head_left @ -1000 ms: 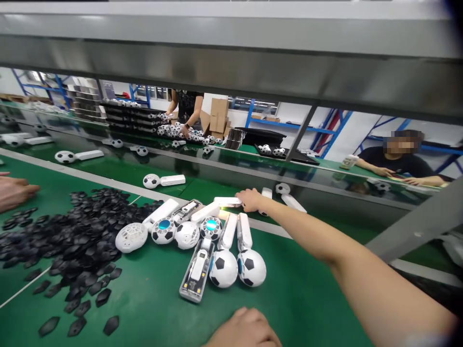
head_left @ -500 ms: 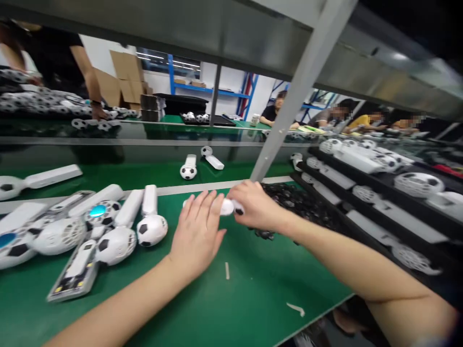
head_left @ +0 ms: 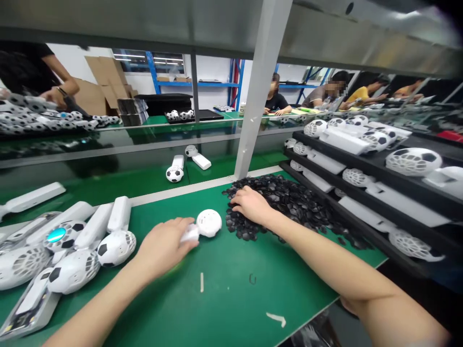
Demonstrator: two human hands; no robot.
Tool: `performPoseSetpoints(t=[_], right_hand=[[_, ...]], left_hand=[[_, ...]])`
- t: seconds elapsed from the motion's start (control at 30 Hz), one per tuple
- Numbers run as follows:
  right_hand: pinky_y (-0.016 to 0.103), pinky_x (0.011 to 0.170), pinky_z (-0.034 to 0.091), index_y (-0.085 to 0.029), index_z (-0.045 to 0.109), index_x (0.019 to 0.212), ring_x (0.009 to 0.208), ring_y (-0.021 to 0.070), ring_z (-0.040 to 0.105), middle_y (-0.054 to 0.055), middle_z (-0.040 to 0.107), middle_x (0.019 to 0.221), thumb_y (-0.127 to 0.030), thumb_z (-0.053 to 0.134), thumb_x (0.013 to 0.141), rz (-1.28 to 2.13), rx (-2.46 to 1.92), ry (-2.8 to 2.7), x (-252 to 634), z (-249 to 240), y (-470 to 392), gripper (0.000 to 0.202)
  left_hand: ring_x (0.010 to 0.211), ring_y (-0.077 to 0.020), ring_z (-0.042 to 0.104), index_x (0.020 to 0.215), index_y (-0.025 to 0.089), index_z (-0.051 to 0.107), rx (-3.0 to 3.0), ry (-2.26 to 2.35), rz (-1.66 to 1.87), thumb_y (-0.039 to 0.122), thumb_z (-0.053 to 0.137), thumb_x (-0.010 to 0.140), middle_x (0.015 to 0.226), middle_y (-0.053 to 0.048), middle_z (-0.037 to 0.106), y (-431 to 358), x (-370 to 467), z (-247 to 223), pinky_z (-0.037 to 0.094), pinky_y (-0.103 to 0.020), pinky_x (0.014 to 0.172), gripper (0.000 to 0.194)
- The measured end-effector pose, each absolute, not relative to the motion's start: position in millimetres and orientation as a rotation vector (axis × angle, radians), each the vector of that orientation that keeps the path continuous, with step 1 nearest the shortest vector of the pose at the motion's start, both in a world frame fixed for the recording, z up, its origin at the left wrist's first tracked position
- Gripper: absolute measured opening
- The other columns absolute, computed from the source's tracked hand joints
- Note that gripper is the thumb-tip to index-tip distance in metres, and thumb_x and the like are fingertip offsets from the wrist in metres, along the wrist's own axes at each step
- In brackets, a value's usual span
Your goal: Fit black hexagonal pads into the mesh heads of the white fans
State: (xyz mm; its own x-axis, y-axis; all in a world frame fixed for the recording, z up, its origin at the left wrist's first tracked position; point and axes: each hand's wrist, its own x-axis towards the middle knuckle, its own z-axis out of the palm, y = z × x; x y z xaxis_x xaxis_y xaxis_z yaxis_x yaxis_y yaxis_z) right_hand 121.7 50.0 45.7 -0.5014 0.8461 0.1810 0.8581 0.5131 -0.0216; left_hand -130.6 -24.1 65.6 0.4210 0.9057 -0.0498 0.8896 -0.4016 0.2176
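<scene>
My left hand (head_left: 164,246) is closed round the handle of a white round-headed device (head_left: 209,222), whose head points right just above the green table. At the near left edge of a pile of small black pieces (head_left: 289,197), my right hand (head_left: 249,205) reaches in with bent fingers touching the pieces; whether it pinches one is hidden. Left of my left hand lie several white devices with black football patches (head_left: 116,248), one with a blue disc (head_left: 57,234) on its head.
Black trays (head_left: 325,168) of white devices are stacked at the right. A grey post (head_left: 258,91) rises behind the black pile. Two devices (head_left: 175,168) lie beyond the pale strip. Small scraps (head_left: 201,282) lie nearby. Several people sit or stand across the line.
My right hand has let go of the device and moved onto the black pile. The device's round head now shows in full. The camera view has shifted to the right.
</scene>
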Motion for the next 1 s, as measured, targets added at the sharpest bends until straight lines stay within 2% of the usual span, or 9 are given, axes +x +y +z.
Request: performPoseSetpoints(t=[0.1,0.23,0.33,0.4,0.47,0.57,0.63,0.77,1.0], right_hand=[[0.029,0.070,0.041,-0.018,0.070,0.082,0.083,0.0214,0.052,0.008,0.064,0.082,-0.023,0.060,0.079,-0.090,-1.487,-2.594,118.3,38.5,54.4,0.011],[0.030,0.071,0.041,-0.017,0.068,0.080,0.082,0.0216,0.055,0.008,0.065,0.080,-0.019,0.056,0.081,-0.064,-1.505,-2.576,117.7,42.0,54.2,0.012],[0.030,0.072,0.041,-0.018,0.065,0.089,0.082,0.0200,0.057,0.007,0.064,0.085,-0.017,0.047,0.086,-0.051,-1.512,-2.498,116.1,50.2,44.7,0.018],[0.027,0.071,0.043,-0.019,0.062,0.092,0.079,0.0160,0.058,0.004,0.064,0.087,-0.016,0.044,0.087,0.176,-1.410,-2.406,113.0,54.0,34.7,0.020],[0.024,0.067,0.046,-0.019,0.061,0.092,0.070,0.0121,0.059,0.001,0.064,0.082,-0.016,0.043,0.086,0.574,-1.269,-2.278,108.3,55.0,23.8,0.019],[0.023,0.060,0.048,-0.019,0.060,0.097,0.065,0.0114,0.059,0.000,0.063,0.077,-0.019,0.049,0.083,0.980,-1.123,-2.144,100.5,52.1,10.0,0.017],[0.025,0.065,0.049,-0.020,0.061,0.095,0.071,0.0126,0.059,0.001,0.063,0.081,-0.018,0.054,0.081,0.895,-1.043,-2.165,95.9,49.0,4.2,0.016],[0.030,0.075,0.045,-0.021,0.063,0.087,0.082,0.0160,0.055,0.005,0.059,0.086,-0.020,0.049,0.085,0.429,-0.880,-2.291,88.7,44.2,-0.8,0.014],[0.025,0.068,0.046,-0.019,0.059,0.084,0.071,0.0134,0.056,0.002,0.062,0.079,-0.018,0.051,0.081,0.585,-0.905,-2.286,80.3,44.8,-7.3,0.009]], left_hand=[[0.104,-0.0250,0.052,0.117,0.022,0.048,2.410,1.525,0.133,0.031,0.055,0.073,0.113,-0.006,0.056,-23.5,-125.0,57.0,0.042,-0.037,0.086,0.045],[0.110,-0.0273,0.047,0.124,0.019,0.041,2.346,1.646,0.160,0.031,0.055,0.072,0.118,-0.009,0.053,-20.1,-122.9,54.7,0.040,-0.040,0.090,0.055],[0.111,-0.0276,0.046,0.130,0.020,0.034,2.346,1.619,0.233,0.033,0.054,0.073,0.124,-0.008,0.047,-12.9,-122.5,60.0,0.041,-0.039,0.088,0.062],[0.109,-0.0254,0.048,0.132,0.024,0.030,2.362,1.530,0.291,0.030,0.052,0.074,0.127,-0.006,0.044,-8.1,-120.9,62.3,0.042,-0.036,0.087,0.062],[0.106,-0.0231,0.050,0.132,0.027,0.031,2.370,1.455,0.320,0.026,0.049,0.074,0.123,-0.004,0.046,-5.1,-119.0,61.9,0.042,-0.034,0.085,0.061],[0.103,-0.0225,0.050,0.130,0.027,0.034,2.346,1.452,0.353,0.024,0.048,0.074,0.115,-0.004,0.049,-4.9,-117.8,57.3,0.043,-0.033,0.083,0.059],[0.102,-0.0222,0.051,0.131,0.026,0.033,2.323,1.462,0.385,0.024,0.047,0.074,0.116,-0.004,0.048,-6.2,-118.1,53.8,0.043,-0.033,0.082,0.059],[0.105,-0.0232,0.049,0.131,0.025,0.033,2.311,1.466,0.425,0.024,0.047,0.073,0.118,-0.005,0.047,-8.0,-118.1,49.7,0.043,-0.034,0.084,0.059],[0.109,-0.0246,0.048,0.131,0.024,0.032,2.272,1.447,0.460,0.022,0.050,0.071,0.125,-0.005,0.045,-8.4,-117.1,47.8,0.042,-0.035,0.088,0.062]])
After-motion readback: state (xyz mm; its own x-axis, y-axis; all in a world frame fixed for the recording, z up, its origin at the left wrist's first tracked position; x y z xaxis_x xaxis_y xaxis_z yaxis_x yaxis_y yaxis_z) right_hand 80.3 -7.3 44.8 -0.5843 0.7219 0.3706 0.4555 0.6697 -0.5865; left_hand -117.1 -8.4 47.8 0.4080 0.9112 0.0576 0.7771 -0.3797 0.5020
